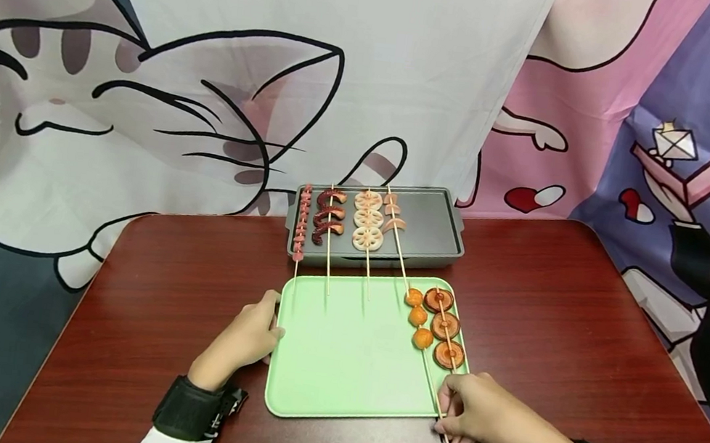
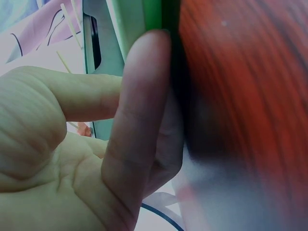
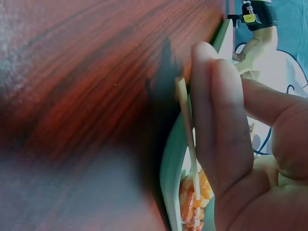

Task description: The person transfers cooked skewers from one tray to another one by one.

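Observation:
A light green tray (image 1: 338,366) lies on the table, and my left hand (image 1: 250,334) grips its left edge between thumb and fingers. On the tray's right side lie a skewer of orange balls (image 1: 418,317) and a skewer of brown mushroom slices (image 1: 445,327). At the near right corner, my right hand (image 1: 478,411) pinches the stick of the orange-ball skewer; its fingers partly hide both sticks. In the right wrist view one bare stick (image 3: 185,110) runs beside the fingers, past the tray's edge (image 3: 168,178). Which skewer it belongs to is unclear there.
Behind the green tray stands a dark grey baking pan (image 1: 427,222). Across it lie skewers of pink sausage (image 1: 301,223), octopus tentacles (image 1: 329,213), lotus root slices (image 1: 368,219) and pale pink pieces (image 1: 393,211), their sticks reaching over the green tray. A printed cloth (image 1: 413,53) hangs behind the table.

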Demonstrator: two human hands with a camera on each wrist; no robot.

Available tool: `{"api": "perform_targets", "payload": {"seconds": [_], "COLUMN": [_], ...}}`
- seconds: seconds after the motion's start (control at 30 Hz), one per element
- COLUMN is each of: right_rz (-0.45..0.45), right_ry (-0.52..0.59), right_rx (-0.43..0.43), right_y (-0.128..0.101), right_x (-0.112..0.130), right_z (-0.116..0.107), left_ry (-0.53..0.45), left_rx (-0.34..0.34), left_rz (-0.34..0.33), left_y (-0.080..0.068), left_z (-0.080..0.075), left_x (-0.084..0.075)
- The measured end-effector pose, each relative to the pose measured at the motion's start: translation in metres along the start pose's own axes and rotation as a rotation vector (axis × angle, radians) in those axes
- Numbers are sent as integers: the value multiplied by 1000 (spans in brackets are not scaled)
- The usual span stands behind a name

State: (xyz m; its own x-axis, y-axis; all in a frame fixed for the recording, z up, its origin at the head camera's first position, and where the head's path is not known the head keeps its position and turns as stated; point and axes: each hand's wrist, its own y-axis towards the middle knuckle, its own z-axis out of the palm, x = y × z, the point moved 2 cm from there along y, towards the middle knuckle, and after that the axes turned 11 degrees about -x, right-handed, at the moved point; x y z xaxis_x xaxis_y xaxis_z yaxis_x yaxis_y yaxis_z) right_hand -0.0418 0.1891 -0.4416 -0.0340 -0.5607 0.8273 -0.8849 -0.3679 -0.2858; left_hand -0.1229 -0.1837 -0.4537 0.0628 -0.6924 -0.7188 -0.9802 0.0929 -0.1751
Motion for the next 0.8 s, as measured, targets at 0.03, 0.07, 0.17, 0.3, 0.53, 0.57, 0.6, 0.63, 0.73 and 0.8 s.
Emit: {"api": "perform_targets", "payload": {"seconds": [0.03,0.07,0.17,0.3,0.53,0.57,0.6,0.63,0.73,0.8], "right_rz": [1,3,5,0,-49,-62,-74,-88,-116,-130], "right_ry": [-12,-20,-33,-29,13,19,27,37,96,151], "right_rx": [1,1,-1,16,74,79,83,87,99,111], "right_y": [0,0,1,2,5,5,6,7,9,12], "right_x": [1,1,2,3,5,5,5,5,5,4], "right_z": [0,0,1,0,-14,-17,-20,-22,-30,-35], "left_ry": [1,3,1,-8,-6,-6,-5,-4,-4,-3], "left_rx": [-1,-2,-4,1,3,3,3,3,3,3], "left_rz": [0,1,0,-7,-15,-16,-16,-16,-13,-12], "left_y": [0,0,0,1,2,2,2,2,2,1], "left_z": [0,0,0,1,1,1,1,1,1,1], "left_x": [0,0,0,0,0,0,0,0,0,0]}}
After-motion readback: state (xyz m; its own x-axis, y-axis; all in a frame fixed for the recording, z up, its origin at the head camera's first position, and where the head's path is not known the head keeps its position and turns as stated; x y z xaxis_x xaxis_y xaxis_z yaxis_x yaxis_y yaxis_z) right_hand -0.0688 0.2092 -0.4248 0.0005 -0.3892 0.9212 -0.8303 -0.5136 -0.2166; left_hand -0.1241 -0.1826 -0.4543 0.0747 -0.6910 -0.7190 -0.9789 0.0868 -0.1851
